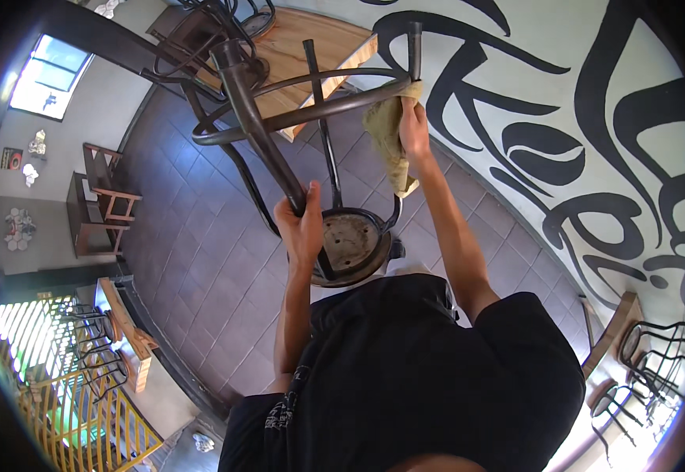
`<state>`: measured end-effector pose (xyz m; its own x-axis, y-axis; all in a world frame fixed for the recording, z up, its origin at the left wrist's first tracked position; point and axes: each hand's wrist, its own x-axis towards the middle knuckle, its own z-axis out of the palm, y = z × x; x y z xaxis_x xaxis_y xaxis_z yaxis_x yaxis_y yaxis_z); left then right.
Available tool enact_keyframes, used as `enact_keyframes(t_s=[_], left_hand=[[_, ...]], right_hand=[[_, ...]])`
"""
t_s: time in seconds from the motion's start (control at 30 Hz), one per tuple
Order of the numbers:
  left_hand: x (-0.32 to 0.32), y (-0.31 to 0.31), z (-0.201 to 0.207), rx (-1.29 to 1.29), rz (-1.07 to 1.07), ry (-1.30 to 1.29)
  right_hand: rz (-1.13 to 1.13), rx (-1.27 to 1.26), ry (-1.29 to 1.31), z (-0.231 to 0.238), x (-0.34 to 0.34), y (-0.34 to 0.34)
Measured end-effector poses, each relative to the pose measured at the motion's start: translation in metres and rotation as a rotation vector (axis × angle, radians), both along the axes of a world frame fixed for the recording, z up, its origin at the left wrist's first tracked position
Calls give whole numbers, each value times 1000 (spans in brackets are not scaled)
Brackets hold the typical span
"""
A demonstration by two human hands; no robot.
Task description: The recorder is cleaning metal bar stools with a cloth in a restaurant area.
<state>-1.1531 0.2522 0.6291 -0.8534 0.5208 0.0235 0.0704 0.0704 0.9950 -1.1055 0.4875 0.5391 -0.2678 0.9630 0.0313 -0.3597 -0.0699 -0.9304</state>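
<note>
A dark metal stool [279,122] is upturned in front of me, its legs pointing up and away and its round seat [350,241] low, close to my body. My left hand [301,228] is wrapped round one of its legs, near the seat. In my right hand [415,134] is a yellowish-green cloth [386,126], pressed against the stool's ring where it meets the right leg. Part of the cloth hangs down below the ring. The fingertips of my right hand are partly hidden by the cloth.
A wooden table [299,39] with upturned stools on it stands just beyond the stool. The wall at right bears black painted lettering. More stools rest on wooden counters at lower left [126,334] and lower right [614,334]. A dark wooden bench [95,212] stands at far left.
</note>
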Motion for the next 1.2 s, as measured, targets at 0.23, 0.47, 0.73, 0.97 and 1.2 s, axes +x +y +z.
enact_keyframes(t_s=[0.23, 0.47, 0.73, 0.97, 1.2], left_hand=[[-9, 4, -25, -18, -41, 48], [-5, 10, -31, -113, -76, 82], [-11, 23, -12, -7, -73, -68], [-20, 19, -14, 64, -74, -78], [-48, 11, -29, -14, -153, -63]], right_hand=[[272, 59, -432, -97, 76, -73], [114, -33, -500, -125, 82, -99], [-40, 53, -267, 33, 31, 12], [113, -35, -680, -73, 59, -50], [213, 159, -328, -141, 61, -104]])
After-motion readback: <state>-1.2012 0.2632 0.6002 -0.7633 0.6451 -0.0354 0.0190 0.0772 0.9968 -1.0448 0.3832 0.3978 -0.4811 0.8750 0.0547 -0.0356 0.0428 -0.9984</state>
